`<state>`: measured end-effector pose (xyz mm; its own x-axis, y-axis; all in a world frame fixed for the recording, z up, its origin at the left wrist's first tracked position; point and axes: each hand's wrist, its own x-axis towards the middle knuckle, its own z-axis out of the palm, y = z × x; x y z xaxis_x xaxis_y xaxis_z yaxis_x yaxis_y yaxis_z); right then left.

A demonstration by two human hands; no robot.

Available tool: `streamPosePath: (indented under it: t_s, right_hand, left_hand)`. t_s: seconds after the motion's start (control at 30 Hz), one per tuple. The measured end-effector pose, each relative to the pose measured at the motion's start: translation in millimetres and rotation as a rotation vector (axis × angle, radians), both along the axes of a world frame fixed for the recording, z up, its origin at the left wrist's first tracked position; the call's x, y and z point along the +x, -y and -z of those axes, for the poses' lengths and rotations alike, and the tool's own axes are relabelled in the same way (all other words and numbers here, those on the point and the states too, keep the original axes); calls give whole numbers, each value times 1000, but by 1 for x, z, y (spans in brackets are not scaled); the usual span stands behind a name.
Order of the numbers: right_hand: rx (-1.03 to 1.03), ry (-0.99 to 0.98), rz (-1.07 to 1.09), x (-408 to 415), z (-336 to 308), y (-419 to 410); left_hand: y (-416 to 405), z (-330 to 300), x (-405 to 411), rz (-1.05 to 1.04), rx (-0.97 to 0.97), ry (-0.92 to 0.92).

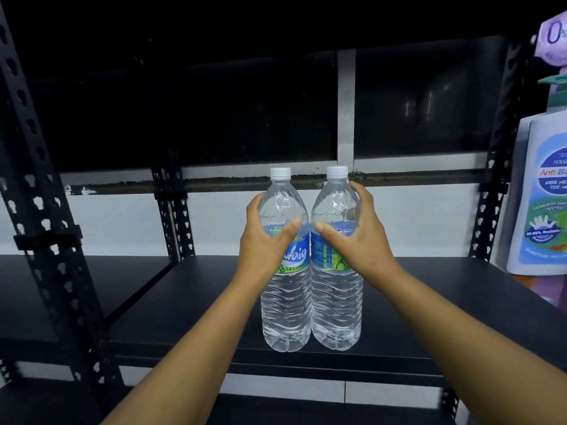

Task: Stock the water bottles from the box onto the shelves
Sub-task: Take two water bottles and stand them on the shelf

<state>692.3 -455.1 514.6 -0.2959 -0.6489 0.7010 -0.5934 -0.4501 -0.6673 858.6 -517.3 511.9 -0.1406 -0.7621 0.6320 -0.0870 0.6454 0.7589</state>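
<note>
Clear plastic bottles, the left bottle [285,271] and right bottle [336,265], touch near the shelf [445,302] front; our left hand [264,240] and right hand [359,237], each wrapped round one, risk toppling both on release

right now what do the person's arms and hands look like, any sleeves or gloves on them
Both forearms are bare as far as the frame shows, with no sleeves in view. The left hand and right hand wear no gloves, and no rings, watch or bracelets show on the fingers or wrists.

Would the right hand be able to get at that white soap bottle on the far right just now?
Probably not right away: the right hand grips a water bottle, so it is occupied. The shelf between it and the soap bottle looks bare.
</note>
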Motion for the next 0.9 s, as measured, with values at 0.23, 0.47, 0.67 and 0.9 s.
streamPosePath:
  t_s: [0.23,0.47,0.67,0.9]
  right_hand:
    - [-31,123,-11,6,33,4]
    - [-63,143,-130,-12,38,18]
    - [-76,140,-195,-15,40,23]
    - [-68,146,-127,-13,39,22]
  left_hand:
    - [-13,40,-3,12,58,-87]
    - [-12,49,-22,-160,32,-130]
    - [-7,51,-23,-209,21,-144]
    - [2,51,-24,-157,12,-144]
